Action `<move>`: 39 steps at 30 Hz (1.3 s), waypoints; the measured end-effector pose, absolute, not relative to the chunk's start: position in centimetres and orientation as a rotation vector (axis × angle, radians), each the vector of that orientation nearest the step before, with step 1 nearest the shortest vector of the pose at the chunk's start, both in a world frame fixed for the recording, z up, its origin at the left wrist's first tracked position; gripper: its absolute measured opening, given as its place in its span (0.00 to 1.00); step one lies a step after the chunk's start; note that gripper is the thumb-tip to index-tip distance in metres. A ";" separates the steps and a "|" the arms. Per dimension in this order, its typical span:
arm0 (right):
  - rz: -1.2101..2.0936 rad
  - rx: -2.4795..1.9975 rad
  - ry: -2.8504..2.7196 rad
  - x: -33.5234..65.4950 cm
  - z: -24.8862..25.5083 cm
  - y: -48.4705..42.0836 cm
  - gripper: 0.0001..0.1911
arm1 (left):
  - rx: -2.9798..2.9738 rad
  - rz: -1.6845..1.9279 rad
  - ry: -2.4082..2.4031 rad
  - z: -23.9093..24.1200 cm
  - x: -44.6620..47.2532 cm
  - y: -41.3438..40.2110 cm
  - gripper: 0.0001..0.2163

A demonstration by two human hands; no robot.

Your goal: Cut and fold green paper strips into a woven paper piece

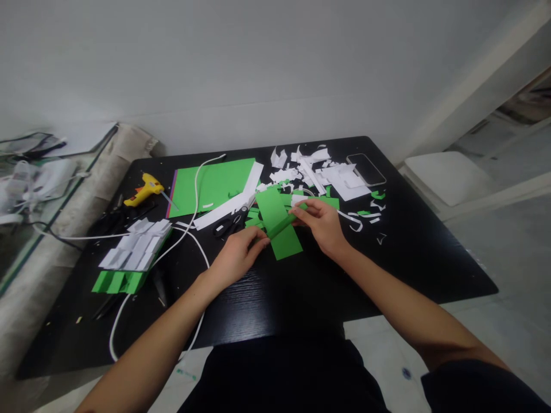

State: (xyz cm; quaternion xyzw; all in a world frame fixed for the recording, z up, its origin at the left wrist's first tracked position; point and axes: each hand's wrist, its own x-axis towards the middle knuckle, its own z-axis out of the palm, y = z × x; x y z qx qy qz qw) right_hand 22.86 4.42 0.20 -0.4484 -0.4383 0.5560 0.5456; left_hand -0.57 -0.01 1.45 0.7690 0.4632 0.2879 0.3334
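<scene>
A long green paper strip [279, 226] lies across the middle of the black table [413, 252] with a fold raised across it. My left hand [238, 255] pinches the fold's left end with closed fingers. My right hand [322, 222] pinches the fold's right end. Black-handled scissors [230, 223] lie just left of the strip, untouched.
A yellow glue gun [144, 189] and large green sheets [213, 183] sit at the back left, with a white cable [189, 229] crossing them. Folded white and green pieces [129, 258] are stacked at the left. White and green scraps [318, 172] and a phone [365, 168] lie at the back right.
</scene>
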 end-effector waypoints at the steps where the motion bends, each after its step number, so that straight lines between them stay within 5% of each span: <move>1: 1.322 -1.063 -1.038 22.8 0.2 4.4 0.19 | 1.994 0.754 1.213 1.3 -0.6 0.0 0.08; 39: 1.582 -0.915 -0.870 20.5 -0.7 2.5 0.20 | 1.783 0.788 1.143 1.3 0.6 -0.9 0.12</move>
